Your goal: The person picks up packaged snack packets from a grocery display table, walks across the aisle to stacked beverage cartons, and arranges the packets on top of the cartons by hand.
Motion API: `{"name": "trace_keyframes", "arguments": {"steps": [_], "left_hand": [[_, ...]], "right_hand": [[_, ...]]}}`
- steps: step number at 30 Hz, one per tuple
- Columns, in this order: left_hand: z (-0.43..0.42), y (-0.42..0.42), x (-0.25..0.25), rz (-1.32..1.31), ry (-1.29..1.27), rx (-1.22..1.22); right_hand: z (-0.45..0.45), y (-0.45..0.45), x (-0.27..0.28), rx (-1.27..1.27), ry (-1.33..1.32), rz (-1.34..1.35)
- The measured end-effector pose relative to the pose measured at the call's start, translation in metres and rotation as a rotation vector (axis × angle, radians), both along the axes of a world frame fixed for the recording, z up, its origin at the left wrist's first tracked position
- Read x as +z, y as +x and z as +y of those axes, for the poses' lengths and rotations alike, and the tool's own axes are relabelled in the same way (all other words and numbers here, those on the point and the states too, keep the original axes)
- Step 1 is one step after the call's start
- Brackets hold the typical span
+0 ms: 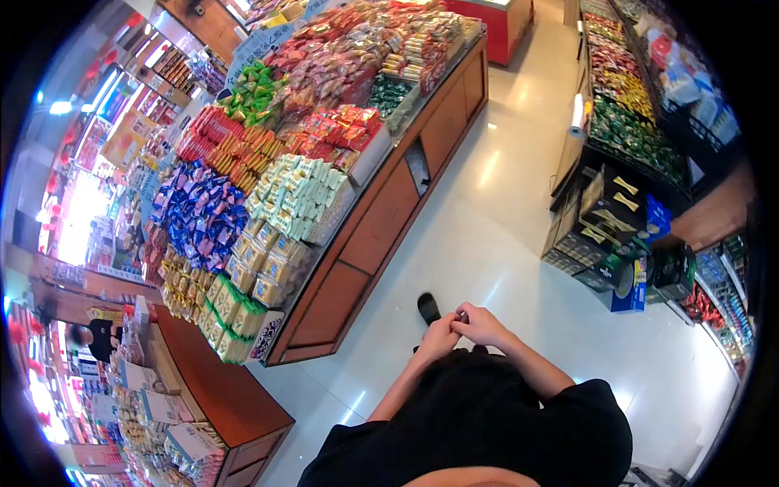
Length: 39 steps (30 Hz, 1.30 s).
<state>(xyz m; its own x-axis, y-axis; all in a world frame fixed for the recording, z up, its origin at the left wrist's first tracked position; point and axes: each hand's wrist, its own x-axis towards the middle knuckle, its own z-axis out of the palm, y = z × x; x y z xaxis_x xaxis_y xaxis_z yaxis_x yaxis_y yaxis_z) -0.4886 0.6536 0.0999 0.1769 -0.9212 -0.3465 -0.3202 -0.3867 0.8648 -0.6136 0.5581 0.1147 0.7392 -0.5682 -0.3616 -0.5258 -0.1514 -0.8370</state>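
My left hand (439, 336) and my right hand (480, 326) meet in front of my waist, above the floor. The fingers of both are curled in, and the fingertips touch each other. Whether something small is pinched between them cannot be seen. Both bare forearms come out of a black short-sleeved top (479, 422). Just beyond the hands, a dark shoe (428, 308) shows on the pale tiled floor (462, 235). Neither hand touches the goods around.
To the left, a wooden display stand (377, 223) carries heaps of wrapped sweets and packets. Another counter (215, 369) stands at lower left, with a person in black (104, 339) behind it. Dark gift boxes (608, 211) are stacked under shelves at right. An aisle runs between.
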Motion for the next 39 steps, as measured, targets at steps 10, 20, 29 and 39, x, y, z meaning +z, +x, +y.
{"name": "trace_keyframes", "arguments": {"steps": [10, 20, 29, 39], "left_hand": [[-0.148, 0.166, -0.014, -0.049, -0.113, -0.154], [-0.277, 0.308, 0.018, -0.085, -0.116, -0.234], [-0.380, 0.321, 0.005, 0.028, -0.135, 0.090], [-0.554, 0.348, -0.007, -0.060, -0.109, 0.135]], "right_hand": [[-0.125, 0.155, 0.009, -0.128, -0.019, 0.060], [-0.241, 0.289, 0.011, -0.143, -0.055, 0.016], [-0.374, 0.333, 0.002, -0.065, -0.021, 0.067], [-0.557, 0.355, -0.004, -0.036, 0.007, -0.138]]}}
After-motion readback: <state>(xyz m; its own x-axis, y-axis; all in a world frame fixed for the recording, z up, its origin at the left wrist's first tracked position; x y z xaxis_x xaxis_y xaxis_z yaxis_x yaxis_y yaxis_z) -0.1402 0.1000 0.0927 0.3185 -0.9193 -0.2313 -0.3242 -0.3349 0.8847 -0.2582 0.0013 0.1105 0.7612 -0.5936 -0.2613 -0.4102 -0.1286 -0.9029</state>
